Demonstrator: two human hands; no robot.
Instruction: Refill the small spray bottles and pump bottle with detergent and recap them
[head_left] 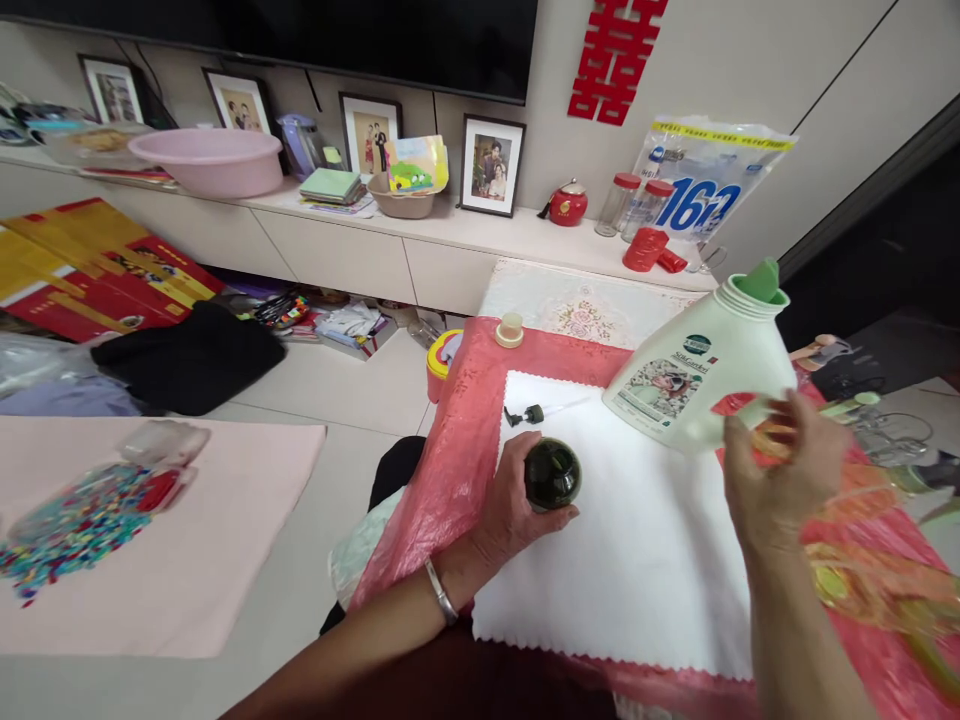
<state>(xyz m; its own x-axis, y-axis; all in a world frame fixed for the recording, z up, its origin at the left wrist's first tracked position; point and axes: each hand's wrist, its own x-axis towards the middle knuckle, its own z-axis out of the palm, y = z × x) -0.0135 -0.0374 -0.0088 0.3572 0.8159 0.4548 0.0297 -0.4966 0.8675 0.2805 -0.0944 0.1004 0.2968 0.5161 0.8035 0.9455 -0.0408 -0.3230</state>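
My left hand (517, 500), with a silver bangle at its wrist, is wrapped round a dark green bottle (553, 472) seen from above. The bottle is over a white scallop-edged cloth (600, 580). Just beyond it lies a black pump head (525, 414) with a clear tube. A pale green detergent jug (682, 370) stands at the far right of the cloth, its spouted mouth uncapped. My right hand (784, 470), slightly blurred, is at the jug's handle with thumb and fingers apart; whether it touches the handle is unclear.
A pale cap (509, 330) sits on the red plastic table cover (465, 430). Orange packaging (870, 560) and glassware lie at the right. Glass jars and a pink basin (210, 160) stand on the back cabinet. Small coloured pieces (82, 530) are spread on a pink sheet at left.
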